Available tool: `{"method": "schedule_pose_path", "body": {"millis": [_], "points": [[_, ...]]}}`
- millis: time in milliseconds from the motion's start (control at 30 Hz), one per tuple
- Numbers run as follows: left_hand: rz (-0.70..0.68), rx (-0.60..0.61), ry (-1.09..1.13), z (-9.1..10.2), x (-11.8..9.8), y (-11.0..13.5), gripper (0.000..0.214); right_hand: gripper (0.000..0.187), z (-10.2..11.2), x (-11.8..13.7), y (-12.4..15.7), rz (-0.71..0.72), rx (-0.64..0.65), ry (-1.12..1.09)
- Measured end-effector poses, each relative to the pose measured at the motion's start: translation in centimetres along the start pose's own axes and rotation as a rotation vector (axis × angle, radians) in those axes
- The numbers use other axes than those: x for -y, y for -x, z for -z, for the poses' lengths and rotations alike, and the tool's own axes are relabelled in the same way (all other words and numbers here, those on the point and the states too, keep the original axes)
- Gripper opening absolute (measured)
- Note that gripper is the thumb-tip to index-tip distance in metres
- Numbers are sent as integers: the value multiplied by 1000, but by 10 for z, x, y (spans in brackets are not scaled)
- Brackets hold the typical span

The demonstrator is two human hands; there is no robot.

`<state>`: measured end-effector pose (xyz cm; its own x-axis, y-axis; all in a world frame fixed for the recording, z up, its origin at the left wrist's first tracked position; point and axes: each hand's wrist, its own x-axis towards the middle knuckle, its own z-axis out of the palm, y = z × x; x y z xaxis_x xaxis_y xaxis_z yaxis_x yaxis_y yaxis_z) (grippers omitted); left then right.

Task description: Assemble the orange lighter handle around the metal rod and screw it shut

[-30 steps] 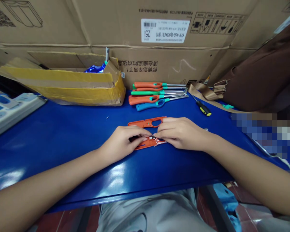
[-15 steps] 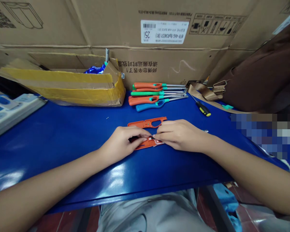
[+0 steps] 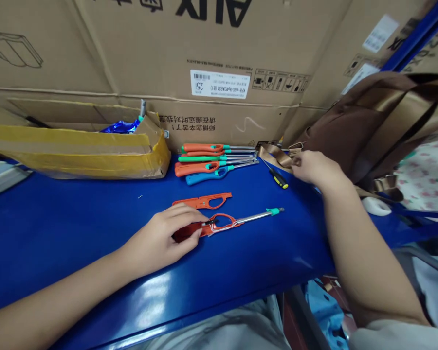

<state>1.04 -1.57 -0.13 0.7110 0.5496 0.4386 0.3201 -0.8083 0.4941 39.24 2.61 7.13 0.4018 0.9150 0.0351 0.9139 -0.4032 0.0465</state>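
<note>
My left hand (image 3: 164, 238) presses down on the handle end of an opened orange long-nosed lighter (image 3: 222, 222) lying on the blue table (image 3: 76, 223); its metal tube with a green tip points right. A separate orange shell half (image 3: 202, 201) lies just behind it. My right hand (image 3: 312, 167) has reached to the back right, fingers curled beside a small screwdriver with a yellow and black handle (image 3: 277, 177) and a brown strap; whether it grips anything is hidden.
A stack of finished lighters in orange, green and blue (image 3: 208, 160) lies at the back. A taped cardboard box (image 3: 76, 146) sits at the back left. Large cartons (image 3: 204, 58) wall the rear. A brown bag (image 3: 372, 121) fills the right.
My right hand left the orange lighter and moved to the back right near the screwdriver. The lighter's metal tube is now uncovered. The camera turned right and up.
</note>
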Motion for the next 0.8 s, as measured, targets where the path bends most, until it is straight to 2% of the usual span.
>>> {"method": "schedule_pose_path", "body": {"millis": [33,67,167,267,433,600,800], "points": [[-9,4,-5,-1,0,0,23,27,0,-12,-8,-95,85,25],[-16,6,-10,-1,1,0,23,31,-2,-22,-15,-123,119,27],[-27,13,-27,-2,3,0,23,29,-9,-41,-29,-149,191,-5],[-34,29,-29,-2,6,1,22,25,-16,-46,-33,-172,227,-39],[-40,45,-17,-1,8,3,22,24,-14,-45,-32,-204,192,-62],[-12,66,-24,2,7,3,22,26,-10,-42,-33,-305,122,-7],[-1,89,-15,3,3,3,20,41,-16,-33,-31,-319,128,14]]}}
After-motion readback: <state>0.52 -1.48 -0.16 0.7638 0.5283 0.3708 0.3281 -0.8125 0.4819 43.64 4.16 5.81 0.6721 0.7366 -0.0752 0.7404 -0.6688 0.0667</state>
